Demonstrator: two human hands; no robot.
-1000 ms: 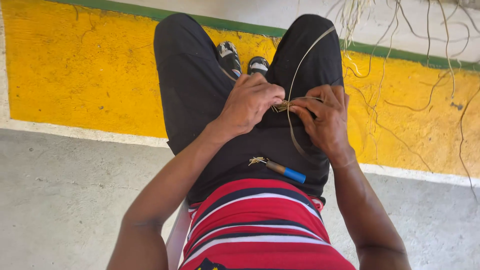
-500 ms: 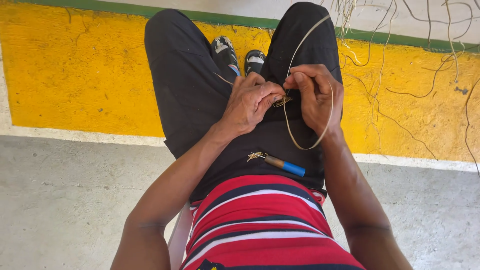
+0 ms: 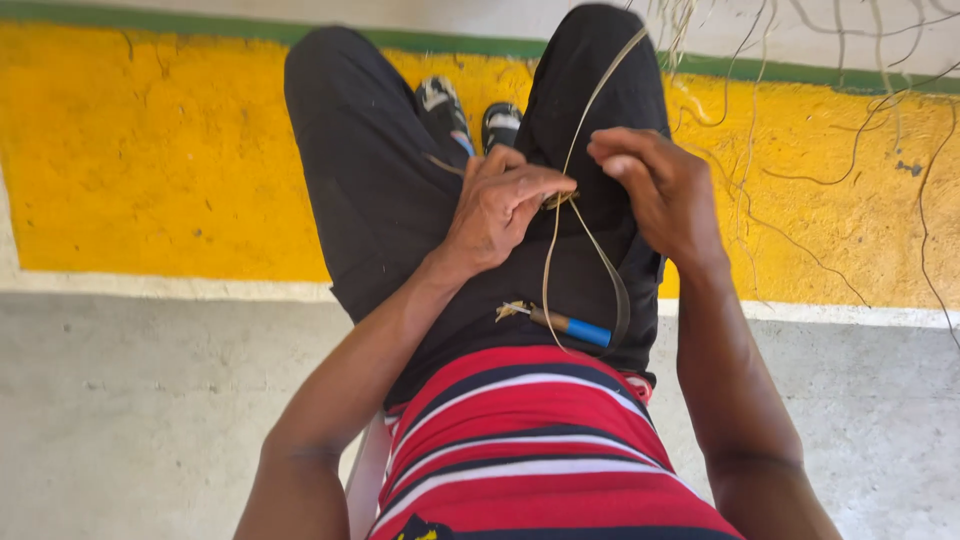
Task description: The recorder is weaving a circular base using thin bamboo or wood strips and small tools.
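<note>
Left hand (image 3: 497, 207) pinches a thin, pale fibre strip (image 3: 560, 215) over the lap. Right hand (image 3: 660, 190) grips its loop, fingers clenched. A blue-handled tool (image 3: 570, 325) lies on the black trousers (image 3: 380, 190).

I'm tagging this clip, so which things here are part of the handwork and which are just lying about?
In use:
left hand, pinching the knot
right hand, beside the strip
pale strip, looped over the lap

Lying about:
blue-handled tool, resting on the lap
loose fibres, on the yellow floor band
shoes
</note>
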